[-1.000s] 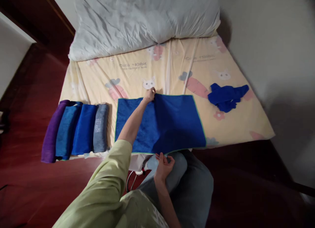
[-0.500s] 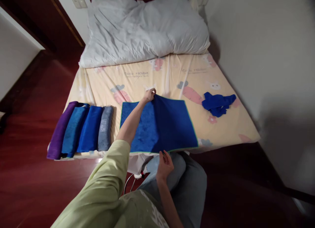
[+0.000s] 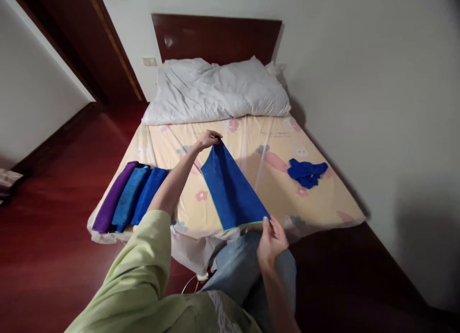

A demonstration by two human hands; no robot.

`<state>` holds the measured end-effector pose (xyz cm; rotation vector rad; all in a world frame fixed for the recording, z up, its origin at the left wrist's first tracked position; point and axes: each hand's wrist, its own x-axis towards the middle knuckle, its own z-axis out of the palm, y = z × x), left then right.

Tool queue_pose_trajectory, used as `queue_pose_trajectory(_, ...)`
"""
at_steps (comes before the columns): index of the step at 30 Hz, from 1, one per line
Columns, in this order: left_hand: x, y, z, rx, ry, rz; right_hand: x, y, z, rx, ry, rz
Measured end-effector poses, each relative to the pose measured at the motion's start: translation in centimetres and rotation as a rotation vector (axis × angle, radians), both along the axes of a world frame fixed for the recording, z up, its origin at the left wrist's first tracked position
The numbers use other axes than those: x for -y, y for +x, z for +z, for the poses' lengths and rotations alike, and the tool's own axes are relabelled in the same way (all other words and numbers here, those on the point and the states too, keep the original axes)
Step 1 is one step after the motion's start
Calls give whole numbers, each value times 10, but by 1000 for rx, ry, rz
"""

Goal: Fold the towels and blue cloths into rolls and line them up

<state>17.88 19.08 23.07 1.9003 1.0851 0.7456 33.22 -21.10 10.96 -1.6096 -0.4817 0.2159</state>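
Farthest left on the bed (image 3: 323, 209), the purple towel (image 3: 115, 197), teal towel (image 3: 128, 199) and blue towel (image 3: 149, 193) lie side by side, the first near the edge. The left forearm (image 3: 175, 178) crosses in front of the blue one, so a careless elbow could push the row askew, or even tip the purple one off. Next comes the left hand (image 3: 209, 139), fingers closed in a tight pinch on the top of the cloth (image 3: 233, 191). That piece is stretched slantwise between both hands, over the bed's middle and front; how much of it rests there I can't tell. At its lower right corner the right hand (image 3: 272, 242) has thumb and fingertips shut on the edge, the rest of the hand loosely curled. Each grip takes only a little fabric, so I'd expect a sharp tug to pull one free, and uneven pulling to leave the layers skewed. The crumpled bundle (image 3: 306, 173) lies well apart, safe enough.

As for the stuff itself: the towels are long, rounded rolls, soft-looking. The cloth seems thin and plush, trimmed in green, apparently doubled, with a straight right side and a shadowed crease. Behind, the duvet (image 3: 223, 91) is pale, puffy and wrinkled. The bundle is limp and shapeless.
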Motion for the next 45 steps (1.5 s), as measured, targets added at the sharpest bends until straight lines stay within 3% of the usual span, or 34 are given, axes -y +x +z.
queue_pose_trajectory(5, 33, -55, 51, -17, 165, 51, -31, 60, 55, 95, 196, -11)
queue_pose_trajectory(13, 96, -130, 115, -114, 444, 283, -87, 143, 168, 306, 272, 292)
queue_pose_trajectory(17, 128, -148, 144, -108, 491, 337, -108, 163, 207, 382, 214, 400)
queue_pose_trajectory(21, 149, -159, 158, -113, 522, 360, -115, 165, 236, 429, 190, 423)
queue_pose_trajectory(26, 157, -168, 163, -125, 544, 375, -111, 159, 254, 464, 186, 439)
queue_pose_trajectory(34, 155, -168, 165, -171, 570, 388, -102, 155, 260, 494, 176, 460)
queue_pose_trajectory(39, 156, -165, 163, -168, 652, 355, -95, 158, 259, 620, 150, 452)
queue_pose_trajectory(45, 169, -177, 158, -221, 602, 185, -69, 166, 249, 488, 52, 597)
